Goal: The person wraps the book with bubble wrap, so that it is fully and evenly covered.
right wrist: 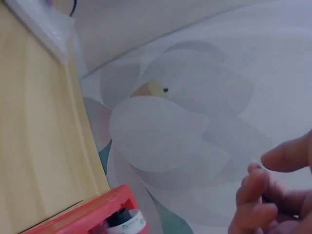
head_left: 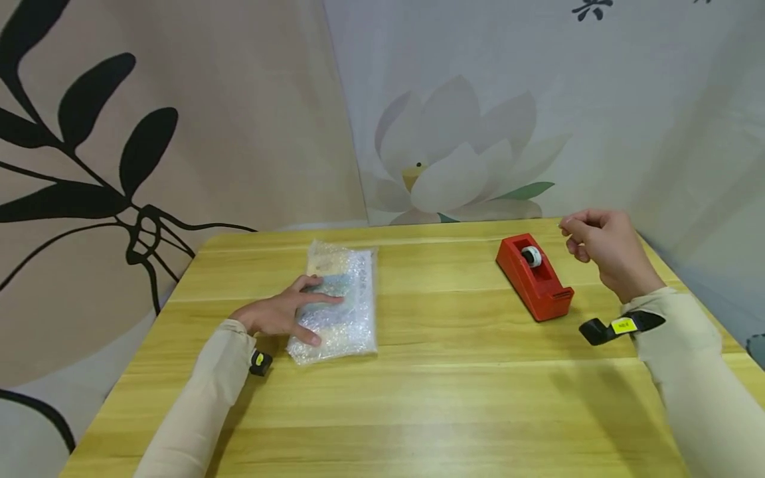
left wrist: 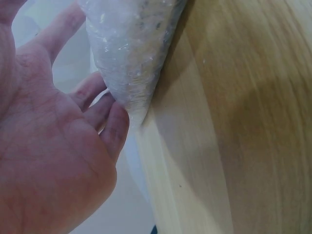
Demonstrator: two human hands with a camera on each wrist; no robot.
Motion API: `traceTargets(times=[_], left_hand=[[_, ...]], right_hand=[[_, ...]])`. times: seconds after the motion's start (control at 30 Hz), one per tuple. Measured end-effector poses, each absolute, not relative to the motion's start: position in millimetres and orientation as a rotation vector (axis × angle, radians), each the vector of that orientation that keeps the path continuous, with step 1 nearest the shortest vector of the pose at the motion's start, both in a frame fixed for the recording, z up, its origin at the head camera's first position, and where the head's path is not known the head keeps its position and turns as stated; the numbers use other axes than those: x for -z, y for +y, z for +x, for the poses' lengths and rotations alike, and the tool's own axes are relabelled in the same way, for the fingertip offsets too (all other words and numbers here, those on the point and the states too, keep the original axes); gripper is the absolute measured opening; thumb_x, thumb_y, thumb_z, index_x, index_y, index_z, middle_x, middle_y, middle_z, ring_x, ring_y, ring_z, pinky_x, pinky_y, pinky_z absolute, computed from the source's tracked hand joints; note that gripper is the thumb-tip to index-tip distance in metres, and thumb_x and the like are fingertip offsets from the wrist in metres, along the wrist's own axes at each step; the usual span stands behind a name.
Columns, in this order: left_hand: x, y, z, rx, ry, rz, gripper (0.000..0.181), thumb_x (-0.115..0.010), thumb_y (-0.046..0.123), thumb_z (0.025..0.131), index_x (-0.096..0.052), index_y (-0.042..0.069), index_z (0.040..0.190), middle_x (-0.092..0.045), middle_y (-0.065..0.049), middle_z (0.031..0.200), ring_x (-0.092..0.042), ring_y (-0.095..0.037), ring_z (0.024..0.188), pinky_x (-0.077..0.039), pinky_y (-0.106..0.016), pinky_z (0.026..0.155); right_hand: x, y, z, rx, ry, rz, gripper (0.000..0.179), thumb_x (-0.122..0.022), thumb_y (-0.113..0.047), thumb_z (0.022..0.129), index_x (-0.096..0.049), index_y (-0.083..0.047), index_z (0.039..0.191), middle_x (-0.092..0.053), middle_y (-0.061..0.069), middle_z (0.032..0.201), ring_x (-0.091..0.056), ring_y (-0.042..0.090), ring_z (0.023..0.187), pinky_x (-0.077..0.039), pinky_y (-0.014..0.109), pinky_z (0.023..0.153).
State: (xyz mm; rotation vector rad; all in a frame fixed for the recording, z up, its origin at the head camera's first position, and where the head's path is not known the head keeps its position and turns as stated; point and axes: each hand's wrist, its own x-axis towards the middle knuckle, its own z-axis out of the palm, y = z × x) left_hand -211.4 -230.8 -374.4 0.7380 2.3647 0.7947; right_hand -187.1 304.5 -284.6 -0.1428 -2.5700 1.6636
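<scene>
A flat package wrapped in bubble wrap (head_left: 349, 332) lies on the table, left of the middle. My left hand (head_left: 283, 312) rests on its left side, thumb and fingers spread. In the left wrist view, fingers of the left hand (left wrist: 53, 131) touch a corner of the bubble wrap (left wrist: 131, 53). My right hand (head_left: 609, 249) is raised over the table's far right, beside a red tape dispenser (head_left: 540, 285). Its thumb and curled fingers come together on a tiny, barely visible piece of clear tape (right wrist: 254, 161). The dispenser holds a small white-cored roll (head_left: 531, 256).
The wooden table (head_left: 442, 398) ends at a far edge just behind the package and dispenser. A printed cloth backdrop (head_left: 466, 146) with a pale flower hangs behind it. Black straps with small devices sit at both wrists.
</scene>
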Motion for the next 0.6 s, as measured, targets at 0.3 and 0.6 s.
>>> traceTargets(times=[0.3,0.6], left_hand=[[368,-234,-210,-0.781,2.387,0.726,0.083,-0.085,0.042,0.079,-0.047,0.029,0.151,0.000,-0.017,0.165,-0.008,-0.047,0.152,-0.024,-0.075,0.111],[371,-231,-211,-0.791,2.368,0.725,0.084,-0.085,0.041,0.078,-0.046,0.029,0.151,0.001,-0.016,0.166,-0.006,-0.045,0.153,-0.023,-0.074,0.113]], right_hand=[[305,317,-141,-1.538,-2.730,-0.218,0.034,-0.049,-0.035,0.105,-0.057,-0.002,0.111,-0.056,-0.015,0.082,-0.051,0.008,0.063,-0.044,0.025,0.054],[339,321,-110,-1.590,-2.694,-0.289,0.026,-0.052,-0.035,0.104,-0.061,-0.011,0.101,-0.054,-0.013,0.076,-0.052,0.008,0.062,-0.044,0.027,0.052]])
